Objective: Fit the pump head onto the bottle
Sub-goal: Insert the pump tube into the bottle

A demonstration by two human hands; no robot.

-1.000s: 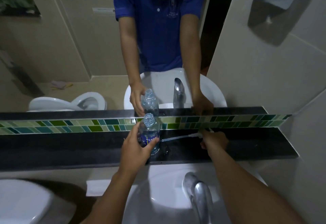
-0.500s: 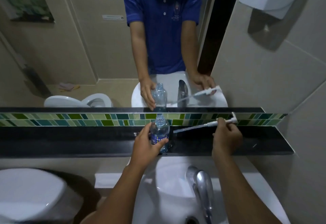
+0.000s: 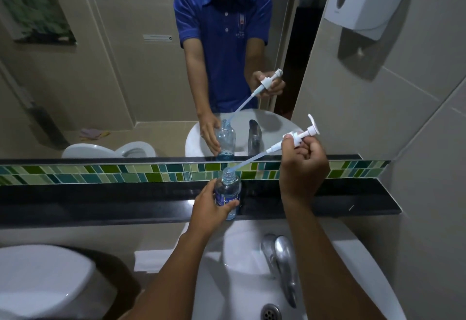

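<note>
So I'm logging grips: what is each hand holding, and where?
Left hand wraps the bottle around its body. Right hand pinches the pump head at its collar.

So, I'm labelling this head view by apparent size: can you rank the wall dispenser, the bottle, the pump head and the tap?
Largest to smallest as they look:
1. wall dispenser
2. tap, though it sits closest to the camera
3. bottle and pump head with its tube: too alike to rank.

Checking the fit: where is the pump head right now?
In the head view it is right of centre, held up by the right hand above the black ledge: pump head, its tube slanting down-left to the bottle mouth.
</note>
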